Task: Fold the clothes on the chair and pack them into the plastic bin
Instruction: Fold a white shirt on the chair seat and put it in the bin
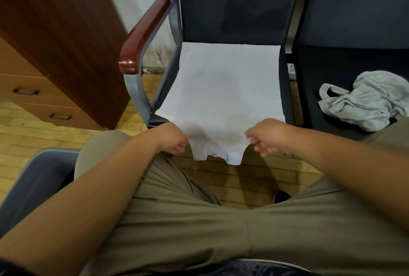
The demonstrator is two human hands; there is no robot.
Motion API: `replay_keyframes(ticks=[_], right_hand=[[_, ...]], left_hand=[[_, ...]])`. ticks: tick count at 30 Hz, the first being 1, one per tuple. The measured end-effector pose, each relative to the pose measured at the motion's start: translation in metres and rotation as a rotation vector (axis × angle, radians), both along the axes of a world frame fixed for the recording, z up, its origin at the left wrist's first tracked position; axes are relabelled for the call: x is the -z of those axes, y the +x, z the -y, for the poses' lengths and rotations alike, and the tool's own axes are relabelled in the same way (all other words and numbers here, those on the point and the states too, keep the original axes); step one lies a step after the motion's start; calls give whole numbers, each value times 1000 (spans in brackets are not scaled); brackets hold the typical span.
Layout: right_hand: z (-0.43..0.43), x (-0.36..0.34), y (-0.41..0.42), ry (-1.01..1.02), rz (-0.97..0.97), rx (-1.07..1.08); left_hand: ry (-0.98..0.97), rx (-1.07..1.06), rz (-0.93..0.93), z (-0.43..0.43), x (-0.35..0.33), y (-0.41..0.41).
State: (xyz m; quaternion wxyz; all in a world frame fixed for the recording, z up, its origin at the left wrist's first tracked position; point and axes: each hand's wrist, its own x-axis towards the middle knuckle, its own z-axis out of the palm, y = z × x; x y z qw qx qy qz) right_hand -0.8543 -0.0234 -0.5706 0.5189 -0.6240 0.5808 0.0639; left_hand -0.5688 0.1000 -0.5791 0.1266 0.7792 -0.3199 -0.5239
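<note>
here we are, looking down at the white shirt (223, 89), spread flat across the seat of the dark chair (234, 10), its near end spilling over the front edge of the seat and hanging above the wooden floor (243, 187). the left hand (171, 139) is at the near left corner of the shirt, fingers (177, 148) curled in and gripping the cloth there. the right hand (269, 137) is at the near right edge, touching the fabric, but it's blurred, fingers (263, 151) loosely curled, and i cannot tell whether they have hold of it. over on the right, a crumpled grey garment (367, 103) lies on the seat of the neighbouring chair (332, 72). down at lower left, the grey plastic bin (42, 171) sits on the floor just beside the person's knee, its inside mostly hidden by the left arm. a red-brown armrest (143, 34) stands at the chair's left, and a wooden drawer unit (33, 89) beyond it.
</note>
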Motion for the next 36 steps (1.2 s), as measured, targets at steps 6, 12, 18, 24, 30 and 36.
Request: replay_keyframes(ticks=[6, 12, 18, 24, 30, 36], right_hand=[[-21, 51, -13, 297, -5, 27], [-17, 75, -13, 242, -5, -96], [-9, 83, -9, 192, 3, -93], [-9, 89, -8, 157, -35, -147], [-12, 84, -3, 125, -61, -201], [-21, 71, -6, 220, -52, -11]], left_hand=[[185, 176, 177, 10, 25, -3], [191, 157, 121, 19, 41, 1], [203, 82, 31, 23, 59, 6], [168, 40, 13, 24, 63, 3], [173, 69, 22, 23, 56, -1], [247, 106, 113, 17, 46, -1]])
